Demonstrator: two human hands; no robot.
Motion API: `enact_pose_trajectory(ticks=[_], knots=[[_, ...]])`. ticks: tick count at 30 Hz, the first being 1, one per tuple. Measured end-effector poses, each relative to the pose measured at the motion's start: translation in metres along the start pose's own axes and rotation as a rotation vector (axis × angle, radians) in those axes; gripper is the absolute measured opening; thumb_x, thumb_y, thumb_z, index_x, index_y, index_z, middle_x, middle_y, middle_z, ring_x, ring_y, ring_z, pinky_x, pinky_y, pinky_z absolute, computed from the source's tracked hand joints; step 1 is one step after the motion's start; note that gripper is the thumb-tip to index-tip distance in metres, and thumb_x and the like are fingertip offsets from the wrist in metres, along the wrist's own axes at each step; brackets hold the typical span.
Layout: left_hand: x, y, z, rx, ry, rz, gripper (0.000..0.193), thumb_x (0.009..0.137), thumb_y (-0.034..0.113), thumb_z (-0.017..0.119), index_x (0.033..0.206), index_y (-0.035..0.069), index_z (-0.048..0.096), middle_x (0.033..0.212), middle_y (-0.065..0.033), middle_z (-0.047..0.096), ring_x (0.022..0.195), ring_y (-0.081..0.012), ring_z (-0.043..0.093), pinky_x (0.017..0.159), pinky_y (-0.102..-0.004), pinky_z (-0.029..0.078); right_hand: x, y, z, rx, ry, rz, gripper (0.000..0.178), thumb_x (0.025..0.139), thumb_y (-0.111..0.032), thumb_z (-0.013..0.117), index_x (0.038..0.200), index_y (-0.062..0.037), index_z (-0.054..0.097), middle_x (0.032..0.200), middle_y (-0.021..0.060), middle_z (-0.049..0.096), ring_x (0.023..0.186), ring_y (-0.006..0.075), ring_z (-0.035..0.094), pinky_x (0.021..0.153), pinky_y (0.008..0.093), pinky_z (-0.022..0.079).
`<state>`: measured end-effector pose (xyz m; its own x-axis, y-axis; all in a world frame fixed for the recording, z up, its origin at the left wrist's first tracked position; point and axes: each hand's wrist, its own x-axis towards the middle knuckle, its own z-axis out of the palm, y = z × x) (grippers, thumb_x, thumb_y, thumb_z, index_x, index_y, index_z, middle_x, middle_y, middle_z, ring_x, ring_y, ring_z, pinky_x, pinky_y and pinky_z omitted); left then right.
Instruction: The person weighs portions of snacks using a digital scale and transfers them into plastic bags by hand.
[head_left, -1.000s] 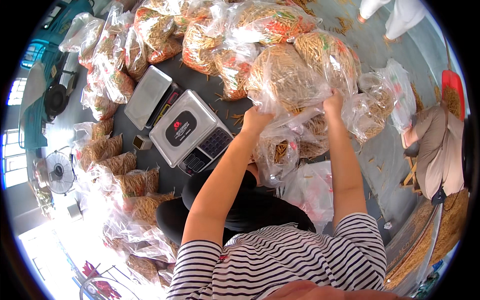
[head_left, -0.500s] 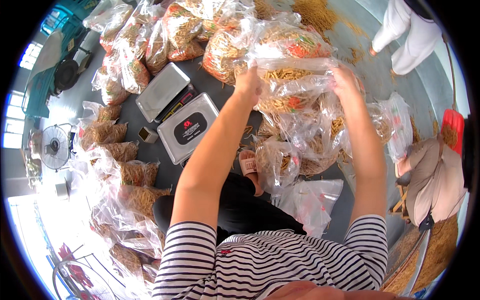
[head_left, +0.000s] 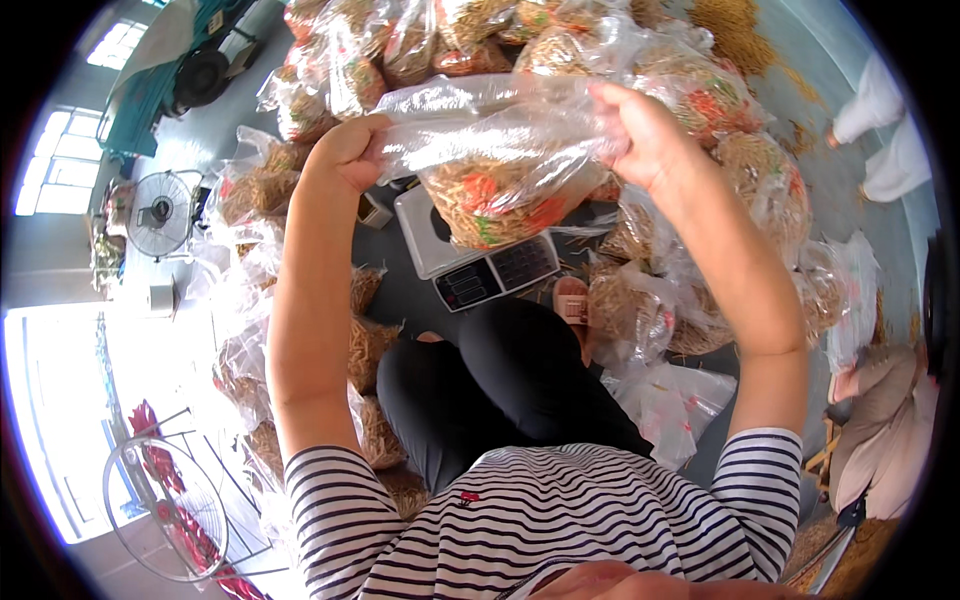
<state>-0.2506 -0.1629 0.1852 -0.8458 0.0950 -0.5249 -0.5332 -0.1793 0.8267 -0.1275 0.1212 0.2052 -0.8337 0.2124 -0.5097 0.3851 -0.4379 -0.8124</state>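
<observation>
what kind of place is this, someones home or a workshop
Most likely a small packing workshop, not a home. Filled clear bags of straw-coloured strips are heaped across the grey floor, a digital weighing scale sits before the person, and standing fans cool the room.

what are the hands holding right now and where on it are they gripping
Both hold one clear plastic bag of tan strands by its top: left hand at one end of the mouth, right hand at the other.

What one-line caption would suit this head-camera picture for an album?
Both hands, left hand and right hand, hold a filled clear plastic bag up above a grey scale.
</observation>
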Motion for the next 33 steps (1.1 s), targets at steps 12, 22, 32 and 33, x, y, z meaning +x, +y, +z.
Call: enact_pose_trajectory(ticks=[12,22,32,33], knots=[[0.103,-0.035,-0.133,0.306,0.138,-0.311,0.010,0.080,0.000,0.059,0.086,-0.007,0.060,0.068,-0.0065,0.054,0.040,-0.0049,0.036,0.031,-0.0157,0.023,0.131,0.109,0.105,0.162,-0.110,0.270,0.013,0.089,-0.013,0.049,0.086,-0.0016,0.055,0.067,0.0051,0.054,0.059,0.0129,0.055,0.047,0.0240,0.051],[0.068,-0.070,-0.130,0.937,0.152,0.231,0.029,0.069,0.011,0.064,0.092,-0.007,0.061,0.076,-0.0109,0.060,0.062,-0.0153,0.056,0.050,-0.0300,0.043,0.132,0.120,0.077,-0.733,-0.255,-0.175,0.060,0.078,-0.037,0.066,0.122,-0.0046,0.044,0.105,0.0091,0.055,0.085,0.0139,0.056,0.060,0.0268,0.047],[0.042,-0.095,-0.105,0.374,0.051,0.236,0.034,0.070,0.005,0.058,0.104,0.001,0.058,0.071,-0.0013,0.051,0.056,-0.0089,0.045,0.048,-0.0250,0.035,0.110,0.112,0.060,-0.702,-0.202,-0.436,0.031,0.082,-0.009,0.056,0.113,-0.0038,0.056,0.091,0.0082,0.064,0.074,0.0131,0.062,0.059,0.0248,0.049],[0.042,-0.095,-0.103,0.403,0.068,0.204,0.035,0.070,0.005,0.059,0.104,0.000,0.057,0.070,-0.0016,0.051,0.056,-0.0088,0.045,0.049,-0.0254,0.035,0.106,0.112,0.060,-0.715,-0.163,-0.420,0.031,0.082,-0.009,0.056,0.113,-0.0038,0.056,0.091,0.0082,0.064,0.074,0.0131,0.062,0.059,0.0248,0.049]])
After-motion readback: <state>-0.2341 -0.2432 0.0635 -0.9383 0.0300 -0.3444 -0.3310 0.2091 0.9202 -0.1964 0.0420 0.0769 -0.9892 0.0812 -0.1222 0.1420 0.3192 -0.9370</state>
